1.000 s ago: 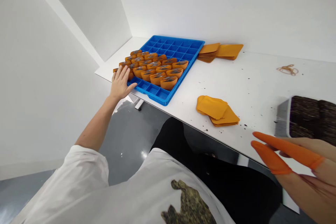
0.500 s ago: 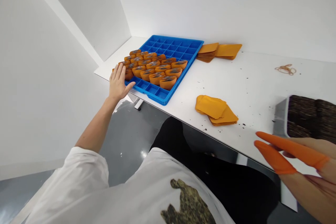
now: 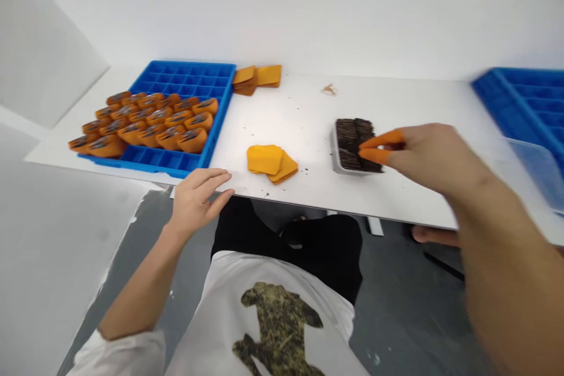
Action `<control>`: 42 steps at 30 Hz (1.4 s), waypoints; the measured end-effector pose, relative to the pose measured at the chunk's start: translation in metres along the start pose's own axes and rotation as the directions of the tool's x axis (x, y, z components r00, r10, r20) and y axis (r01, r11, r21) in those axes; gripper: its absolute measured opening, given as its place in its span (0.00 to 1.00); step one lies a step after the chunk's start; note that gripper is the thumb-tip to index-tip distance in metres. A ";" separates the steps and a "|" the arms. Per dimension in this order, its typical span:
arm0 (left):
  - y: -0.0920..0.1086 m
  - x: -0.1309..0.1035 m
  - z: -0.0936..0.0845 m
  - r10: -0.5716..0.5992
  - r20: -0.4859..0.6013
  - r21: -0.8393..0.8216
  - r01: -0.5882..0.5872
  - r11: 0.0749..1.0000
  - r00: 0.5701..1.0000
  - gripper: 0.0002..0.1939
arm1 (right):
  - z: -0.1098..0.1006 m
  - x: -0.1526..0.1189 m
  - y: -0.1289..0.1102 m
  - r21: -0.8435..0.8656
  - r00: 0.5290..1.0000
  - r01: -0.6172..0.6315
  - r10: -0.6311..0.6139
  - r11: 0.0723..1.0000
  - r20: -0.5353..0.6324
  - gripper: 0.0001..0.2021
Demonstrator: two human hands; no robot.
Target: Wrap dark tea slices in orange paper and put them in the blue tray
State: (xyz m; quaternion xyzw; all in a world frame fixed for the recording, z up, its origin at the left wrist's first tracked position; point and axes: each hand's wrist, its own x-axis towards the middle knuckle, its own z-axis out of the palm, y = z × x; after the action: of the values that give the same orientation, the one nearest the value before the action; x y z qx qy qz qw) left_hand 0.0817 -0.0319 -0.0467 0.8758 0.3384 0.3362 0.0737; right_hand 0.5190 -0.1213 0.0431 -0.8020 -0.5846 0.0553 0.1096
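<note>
At the left of the bench (image 3: 409,103), a blue tray (image 3: 225,104) carries orange folded packets (image 3: 157,118) with dark filling. The left hand (image 3: 199,200) is at the bench's front edge, just in front of the tray's near right corner. Its thumb and fingers are parted and hold nothing visible: grip released. Contact with the bench cannot be told.

To the right, yellow sheets (image 3: 265,159) lie in a loose, overlapping pile.

The dark sheets (image 3: 347,136) are packed in a translucent container (image 3: 335,154), between the yellow sheets and the right hand (image 3: 429,155). Reference relation: the dark sheets lie left of the right grip, directly at its fingertips. The right hand is nearer; the left is well apart. The block's long axis appears to run front to back. Appearance: thin, blackish brown, rough-edged, in two side-by-side columns.

Orange covers (image 3: 374,155) sheathe the right thumb and one finger. Their tips are close together at the sheets; whether the grip is clenched on one cannot be told.

Farther right is a second blue tray (image 3: 497,91), partly in view.
</note>
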 end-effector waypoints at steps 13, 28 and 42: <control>-0.005 0.027 0.088 -0.025 -0.101 0.007 0.026 1.000 0.995 0.16 | 0.018 0.048 -0.009 -0.137 0.909 -0.123 0.168 0.983 0.383 0.18; -0.004 0.078 0.074 0.090 0.234 0.007 -0.095 0.995 0.968 0.21 | 0.020 0.029 0.059 0.539 0.797 -0.568 0.580 0.622 0.171 0.05; -0.008 0.118 0.066 0.081 0.451 0.044 -0.113 0.993 0.889 0.18 | 0.045 0.016 0.087 0.832 0.760 -0.523 0.542 0.183 0.358 0.17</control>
State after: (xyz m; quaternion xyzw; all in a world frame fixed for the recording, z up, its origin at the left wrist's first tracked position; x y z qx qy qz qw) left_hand 0.1840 0.0564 -0.0361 0.9475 0.2796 0.1164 0.1025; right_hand 0.5950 -0.1264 -0.0205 -0.7608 -0.1413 0.3873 0.5012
